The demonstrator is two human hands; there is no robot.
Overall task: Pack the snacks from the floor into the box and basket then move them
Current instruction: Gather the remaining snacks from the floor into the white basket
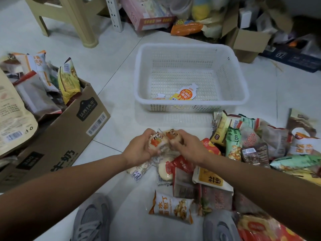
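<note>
In basket (191,103), orange pouch (184,94), box (69,126) heaped

Head-worn, facing forward-down, close above floor (118,70)

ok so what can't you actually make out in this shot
Head view only:
Small packets: the left hand and right hand cover them, so their count is unclear.
Orange pouch: its lower end is behind the basket near wall.
Cardboard box: cut off by the left edge; packets hide its inside.
Snack pile: runs off the right edge.
Clutter along the top: blurred.
</note>
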